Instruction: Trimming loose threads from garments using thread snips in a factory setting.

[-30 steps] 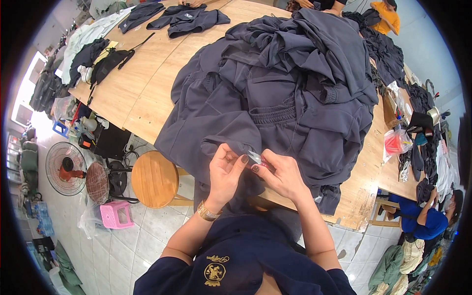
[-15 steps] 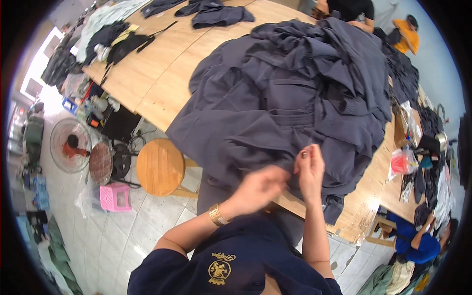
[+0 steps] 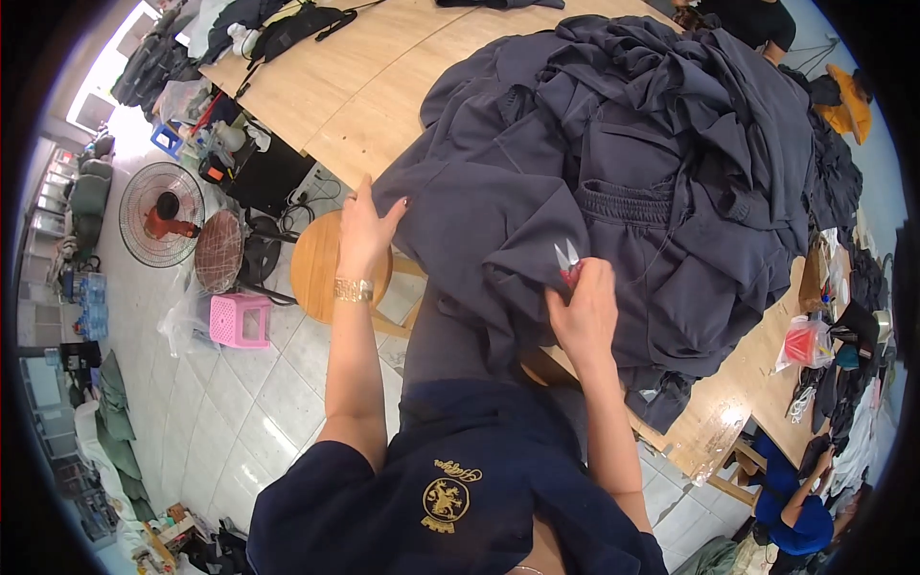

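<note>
So the big thing here was a heap of dark grey garments (image 3: pixel 671 144) on the bench (image 3: pixel 364 115), with a loose front panel (image 3: pixel 460 206) spilling over the near edge. IMO the way to handle that panel well was to get it lying smooth, since bunched folds could easily hide a second layer from the blades. The left grip (image 3: pixel 360 230) was wide, thumb and fingers well apart right at the panel's left edge; couldn't tell if it was really pressing on the cloth. A light pull from there seemed like the way to flatten things. The right grip (image 3: pixel 586 311) was wrapped round a little pair of red-handled snips (image 3: pixel 572 272), tips parted and aimed away from the person, right over the panel. Best bet, I'd say, was turning those tips off the cloth whenever that hand only needed to shift fabric

As for the setup, the bench was pale wood with a seam across it. What showed of the floor (image 3: pixel 259 402) was light tile, and a co-worker in blue (image 3: pixel 805 513) was down at the right. Over on the left was a fan (image 3: pixel 165 216), then a round wooden stool (image 3: pixel 311 264) partly behind the left wrist, and a small pink plastic stool (image 3: pixel 240 323)
</note>
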`<act>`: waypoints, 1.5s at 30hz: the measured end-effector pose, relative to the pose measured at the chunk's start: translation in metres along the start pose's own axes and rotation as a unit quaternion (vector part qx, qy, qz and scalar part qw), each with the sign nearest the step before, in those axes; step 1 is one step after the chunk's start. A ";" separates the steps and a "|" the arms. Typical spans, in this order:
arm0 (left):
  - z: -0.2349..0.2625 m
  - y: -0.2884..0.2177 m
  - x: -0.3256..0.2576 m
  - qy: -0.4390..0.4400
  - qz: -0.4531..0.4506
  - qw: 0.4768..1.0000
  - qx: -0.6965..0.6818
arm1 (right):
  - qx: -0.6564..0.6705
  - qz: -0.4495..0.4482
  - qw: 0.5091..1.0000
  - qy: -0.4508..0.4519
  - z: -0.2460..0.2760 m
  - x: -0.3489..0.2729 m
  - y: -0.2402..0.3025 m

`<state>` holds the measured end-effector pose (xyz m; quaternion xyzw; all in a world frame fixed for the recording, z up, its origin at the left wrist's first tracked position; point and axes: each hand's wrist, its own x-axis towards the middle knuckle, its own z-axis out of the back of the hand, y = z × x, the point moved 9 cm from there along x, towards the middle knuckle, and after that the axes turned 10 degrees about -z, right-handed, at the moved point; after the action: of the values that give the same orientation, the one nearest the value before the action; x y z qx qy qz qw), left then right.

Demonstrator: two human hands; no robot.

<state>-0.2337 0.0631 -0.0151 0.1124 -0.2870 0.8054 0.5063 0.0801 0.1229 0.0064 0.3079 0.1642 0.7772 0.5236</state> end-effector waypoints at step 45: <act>-0.170 -0.124 0.043 0.167 0.210 0.669 -0.693 | 0.303 -0.176 0.930 0.115 0.067 -0.023 -0.008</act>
<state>-0.1254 0.2337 -0.0896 -0.4709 -0.6893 0.4648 0.2950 0.1351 0.1009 0.0456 0.3270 0.5026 0.6161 0.5108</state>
